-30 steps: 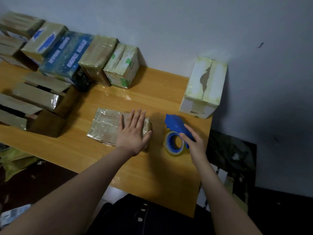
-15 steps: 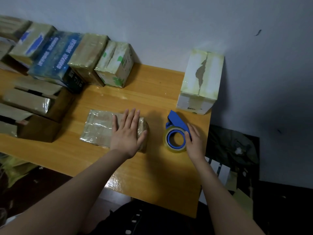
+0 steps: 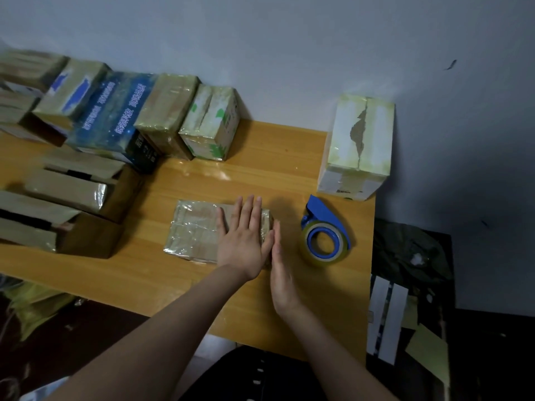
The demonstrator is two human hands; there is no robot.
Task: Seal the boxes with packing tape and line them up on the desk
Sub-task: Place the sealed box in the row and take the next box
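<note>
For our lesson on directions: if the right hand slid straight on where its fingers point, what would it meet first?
Likely the wall. The right hand, edge-on beside the flat box, points away over bare desk, between the green-marked box and the white box. Depth is unclear.

One wide-angle camera, worn on the person's head, looks forward and steeply down from just over the near edge of the desk (image 3: pixel 260 175), close enough that both forearms reach up from the bottom, and faces the wall (image 3: pixel 289 39) behind (the picture is tilted, the desk's edges sloping down rightward).
</note>
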